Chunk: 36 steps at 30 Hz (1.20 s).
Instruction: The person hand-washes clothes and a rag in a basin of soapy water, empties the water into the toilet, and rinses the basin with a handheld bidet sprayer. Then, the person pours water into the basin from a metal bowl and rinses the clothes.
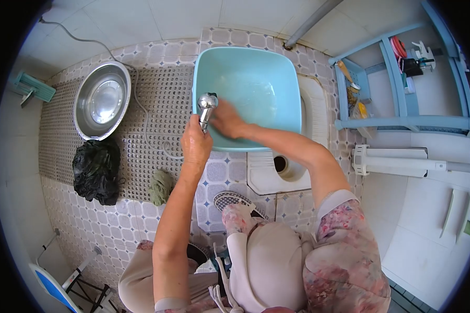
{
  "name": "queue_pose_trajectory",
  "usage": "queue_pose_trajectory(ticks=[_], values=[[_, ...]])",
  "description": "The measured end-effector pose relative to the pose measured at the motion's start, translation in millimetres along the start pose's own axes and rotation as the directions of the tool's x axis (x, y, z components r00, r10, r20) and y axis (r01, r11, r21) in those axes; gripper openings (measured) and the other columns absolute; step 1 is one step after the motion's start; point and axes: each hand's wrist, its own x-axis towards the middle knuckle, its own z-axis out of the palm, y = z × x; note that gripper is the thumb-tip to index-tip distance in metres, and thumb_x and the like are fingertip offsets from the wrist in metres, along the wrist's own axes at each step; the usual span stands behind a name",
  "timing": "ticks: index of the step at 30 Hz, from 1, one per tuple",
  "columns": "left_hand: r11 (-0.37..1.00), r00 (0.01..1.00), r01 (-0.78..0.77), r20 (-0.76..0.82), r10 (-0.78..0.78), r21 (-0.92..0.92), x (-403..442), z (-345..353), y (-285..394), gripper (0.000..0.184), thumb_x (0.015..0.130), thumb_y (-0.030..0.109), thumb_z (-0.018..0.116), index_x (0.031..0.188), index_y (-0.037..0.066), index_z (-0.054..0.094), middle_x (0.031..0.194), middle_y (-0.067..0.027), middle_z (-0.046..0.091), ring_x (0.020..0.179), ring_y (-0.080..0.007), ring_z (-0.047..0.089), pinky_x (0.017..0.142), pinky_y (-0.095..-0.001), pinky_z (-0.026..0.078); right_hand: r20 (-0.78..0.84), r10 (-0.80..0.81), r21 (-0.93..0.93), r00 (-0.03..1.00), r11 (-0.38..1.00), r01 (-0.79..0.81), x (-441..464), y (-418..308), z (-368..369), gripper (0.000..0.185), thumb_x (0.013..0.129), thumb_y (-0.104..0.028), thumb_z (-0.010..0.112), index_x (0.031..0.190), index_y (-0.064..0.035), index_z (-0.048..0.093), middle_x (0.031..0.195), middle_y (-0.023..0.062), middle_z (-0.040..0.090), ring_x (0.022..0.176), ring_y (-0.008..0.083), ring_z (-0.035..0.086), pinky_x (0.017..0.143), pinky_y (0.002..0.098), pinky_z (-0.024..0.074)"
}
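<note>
Gripping sprayer w/ L hand; R hand angled left over tub.

Surface finishes, by clock position. Twelve: basin, smooth, lightly glossy plastic. Eleven: shower head, shiny, chrome-like. Ten: bowl, polished metal. Nine: black bag, thin, crinkled plastic. Eight: green cloth, matt, rumpled. Three: squat toilet, smooth, ceramic-like.
</note>
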Motion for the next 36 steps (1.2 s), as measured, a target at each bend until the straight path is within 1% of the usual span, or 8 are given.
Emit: queue_pose_trajectory(ticks=[3, 6, 10, 12, 17, 20, 23, 36], values=[[0.995, 0.999, 0.047, 0.014, -0.046, -0.085, 6, -5, 4, 0.024, 0.089, 0.019, 0.064, 0.102, 0.002, 0.053, 0.090, -0.0241, 0.063, 0.084, -0.0467, 0.061, 0.071, -0.0525, 0.047, 0.366, 0.128, 0.814, 0.922, 0.435, -0.384, 7, -77, -59, 0.064, 0.096, -0.031, 0.048, 0.146, 0.0040, 0.030, 0.152, 0.0268, 0.030, 0.142, 0.0393, 0.028, 0.116, 0.0409, 0.0260], [0.991, 0.993, 0.116, -0.001, -0.116, -0.067, 12, -14, 2, 0.021, 0.087, 0.011, 0.063, 0.104, 0.002, 0.054, 0.088, -0.0244, 0.064, 0.084, -0.0464, 0.061, 0.071, -0.0526, 0.047, 0.407, -0.259, 0.723, 0.876, 0.678, -0.136, -26, -72, -72, 0.061, 0.099, -0.031, 0.048, 0.146, 0.0030, 0.030, 0.147, 0.0250, 0.038, 0.136, 0.0378, 0.038, 0.114, 0.0415, 0.0310], [0.995, 0.997, 0.061, 0.036, -0.064, 0.077, 18, -13, -9, 0.032, 0.079, -0.003, 0.058, 0.110, 0.004, 0.056, 0.087, -0.0242, 0.065, 0.085, -0.0451, 0.062, 0.074, -0.0529, 0.048, 0.732, -0.044, 0.236, 0.680, 0.953, -0.192, -94, -40, -140, 0.066, 0.092, -0.036, 0.059, 0.144, -0.0012, 0.037, 0.143, 0.0221, 0.045, 0.133, 0.0393, 0.042, 0.113, 0.0445, 0.0312], [0.997, 0.999, 0.032, 0.036, -0.035, 0.076, 23, -16, -10, 0.031, 0.078, -0.004, 0.058, 0.109, 0.003, 0.056, 0.088, -0.0240, 0.065, 0.085, -0.0450, 0.062, 0.075, -0.0529, 0.048, 0.716, 0.105, -0.308, 0.690, 0.935, 0.177, -127, -9, -182, 0.063, 0.085, -0.029, 0.067, 0.139, -0.0036, 0.046, 0.141, 0.0163, 0.048, 0.134, 0.0359, 0.042, 0.113, 0.0452, 0.0312], [0.993, 1.000, 0.007, 0.026, -0.010, 0.120, 16, -12, -16, 0.029, 0.079, -0.003, 0.058, 0.107, 0.003, 0.056, 0.090, -0.0234, 0.064, 0.084, -0.0450, 0.062, 0.074, -0.0519, 0.048, 0.087, 0.005, -0.737, 0.996, 0.673, 0.061, -145, 29, -230, 0.038, 0.079, -0.018, 0.067, 0.117, -0.0091, 0.065, 0.131, 0.0082, 0.058, 0.127, 0.0350, 0.049, 0.110, 0.0452, 0.0356], [0.998, 1.000, 0.000, 0.012, -0.001, 0.071, 14, -12, -19, 0.027, 0.079, -0.002, 0.060, 0.105, 0.003, 0.056, 0.090, -0.0230, 0.064, 0.084, -0.0449, 0.062, 0.073, -0.0510, 0.048, -0.212, 0.427, -0.078, 0.879, 0.889, -0.451, -155, 54, -221, 0.045, 0.081, -0.016, 0.067, 0.125, -0.0097, 0.060, 0.126, 0.0079, 0.060, 0.123, 0.0332, 0.052, 0.105, 0.0487, 0.0406], [1.000, 0.999, 0.019, 0.044, -0.020, 0.003, 14, -13, -21, 0.026, 0.079, 0.000, 0.062, 0.103, 0.003, 0.056, 0.090, -0.0226, 0.064, 0.085, -0.0444, 0.062, 0.073, -0.0501, 0.048, 0.431, 0.718, 0.798, 0.547, -0.021, -0.602, -145, 42, -208, 0.054, 0.080, -0.014, 0.065, 0.132, -0.0062, 0.052, 0.125, 0.0104, 0.058, 0.119, 0.0284, 0.053, 0.098, 0.0478, 0.0456], [0.843, 0.950, 0.244, 0.295, -0.108, -0.479, 2, -40, -48, 0.024, 0.082, 0.003, 0.066, 0.104, 0.003, 0.058, 0.076, -0.0044, 0.057, 0.064, -0.0140, 0.055, 0.057, -0.0306, 0.049, 0.169, 0.862, 0.867, 0.479, 0.101, -0.488, -175, -6, -167, 0.047, 0.078, -0.002, 0.052, 0.122, 0.0123, 0.052, 0.109, 0.0201, 0.061, 0.098, 0.0283, 0.061, 0.085, 0.0369, 0.0485]])
